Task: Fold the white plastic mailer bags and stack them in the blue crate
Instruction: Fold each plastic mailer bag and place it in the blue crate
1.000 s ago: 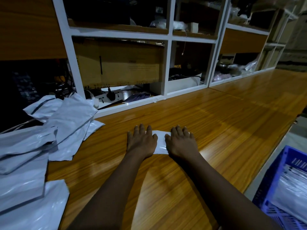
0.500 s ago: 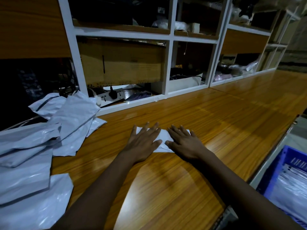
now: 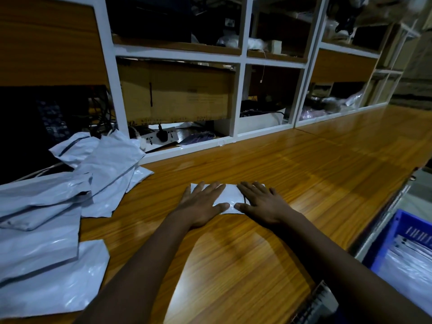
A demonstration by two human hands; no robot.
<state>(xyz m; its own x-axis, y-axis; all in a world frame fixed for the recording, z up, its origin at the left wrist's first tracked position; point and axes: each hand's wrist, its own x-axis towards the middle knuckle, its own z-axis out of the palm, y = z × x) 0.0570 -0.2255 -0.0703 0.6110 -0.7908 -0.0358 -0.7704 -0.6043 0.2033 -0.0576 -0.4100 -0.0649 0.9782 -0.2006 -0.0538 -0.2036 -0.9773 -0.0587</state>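
Observation:
A folded white mailer bag lies flat on the wooden table, in the middle. My left hand presses on its left half with straight, spread fingers. On the bag's right half rests my right hand, also flat, fingers pointing up and left. A loose pile of unfolded white mailer bags covers the table's left end. The blue crate sits below the table edge at the lower right, with folded bags inside it.
White shelving runs along the table's far side, holding a cardboard box, a power strip and cables. The table's right edge drops off toward the crate.
Both hands went from curled at the bag's near edge to flat with spread fingers, sliding outward across the bag. More of the folded bag shows between them.

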